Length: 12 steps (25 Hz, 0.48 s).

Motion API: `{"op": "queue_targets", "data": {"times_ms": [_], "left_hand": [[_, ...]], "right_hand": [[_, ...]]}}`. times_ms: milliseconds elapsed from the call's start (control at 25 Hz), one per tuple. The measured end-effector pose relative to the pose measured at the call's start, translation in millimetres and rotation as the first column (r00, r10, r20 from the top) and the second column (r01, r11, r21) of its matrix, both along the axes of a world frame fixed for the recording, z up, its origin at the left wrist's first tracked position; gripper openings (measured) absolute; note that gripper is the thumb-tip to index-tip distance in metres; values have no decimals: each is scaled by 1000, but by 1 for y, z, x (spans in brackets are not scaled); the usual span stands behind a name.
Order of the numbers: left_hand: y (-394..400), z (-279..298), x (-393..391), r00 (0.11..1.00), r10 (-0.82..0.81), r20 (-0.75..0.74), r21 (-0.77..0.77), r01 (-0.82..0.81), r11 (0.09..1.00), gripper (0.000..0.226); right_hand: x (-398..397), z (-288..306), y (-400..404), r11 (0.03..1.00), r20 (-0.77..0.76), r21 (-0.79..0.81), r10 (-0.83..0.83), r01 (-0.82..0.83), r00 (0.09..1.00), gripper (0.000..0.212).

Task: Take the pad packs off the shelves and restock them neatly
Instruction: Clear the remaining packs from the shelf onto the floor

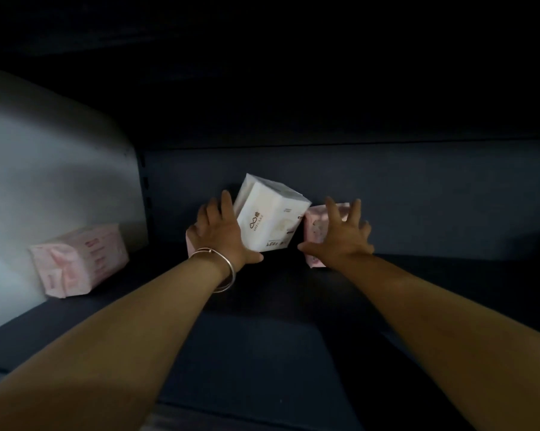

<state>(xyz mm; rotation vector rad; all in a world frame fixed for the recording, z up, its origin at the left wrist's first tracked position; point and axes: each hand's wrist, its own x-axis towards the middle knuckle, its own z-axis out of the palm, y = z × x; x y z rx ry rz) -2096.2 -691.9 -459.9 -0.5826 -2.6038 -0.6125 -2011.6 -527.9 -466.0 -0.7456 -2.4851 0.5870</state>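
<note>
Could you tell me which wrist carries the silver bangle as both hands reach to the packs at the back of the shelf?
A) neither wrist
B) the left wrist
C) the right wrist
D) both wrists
B: the silver bangle circles the wrist of the left hand, which rests against the tilted white pad pack; the wrist of the right hand is bare.

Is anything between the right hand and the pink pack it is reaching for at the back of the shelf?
Nothing visible. The right hand, fingers spread, is directly in front of the pink pack. The tilted white pack sits to its left, against the left hand, not in the right hand's way.
</note>
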Motion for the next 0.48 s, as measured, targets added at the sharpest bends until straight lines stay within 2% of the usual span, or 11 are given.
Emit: {"op": "queue_targets", "data": {"times_ms": [120, 280, 400, 480], "left_hand": [[-6, -11, -17, 997, 62, 43, -22, -61, 998, 127], [-7, -19, -32, 990, 90, 106, -24, -88, 996, 93], [-5, -19, -35, 991, 109, 84, 65, -114, 991, 69], [-5, -17, -35, 988, 134, 73, 98, -141, 985, 60]], "right_hand": [[-14, -3, 1, 1000, 24, -4, 8, -7, 1000, 94], [-27, -5, 1, 999, -15, -27, -30, 30, 999, 71], [-31, -6, 3, 998, -114, -15, -62, 61, 991, 49], [-30, -7, 4, 998, -145, 8, -61, 63, 988, 43]]}}
